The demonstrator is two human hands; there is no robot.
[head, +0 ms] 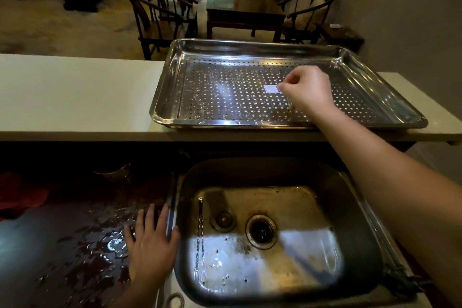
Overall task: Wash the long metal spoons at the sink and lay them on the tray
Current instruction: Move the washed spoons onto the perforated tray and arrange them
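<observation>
A perforated steel tray (pixel 225 122) lies on the white ledge behind the sink. Over its right half, my right hand (pixel 308 92) pinches a thin long metal spoon (pixel 288 104) with curled fingers; the spoon is blurred and mostly hidden by the hand, low over the tray floor. My left hand (pixel 152 242) rests flat with spread fingers on the wet dark counter, just left of the sink's rim. Inside the steel sink (pixel 362 245), two long twisted-handle utensils (pixel 200 232) lie side by side along the left of the basin.
The sink has an open drain (pixel 261 231) and a loose plug (pixel 223 219) beside it. A small blue label (pixel 271 88) sits on the tray floor. The white ledge (pixel 75 97) runs left of the tray. Chairs and tables stand beyond it.
</observation>
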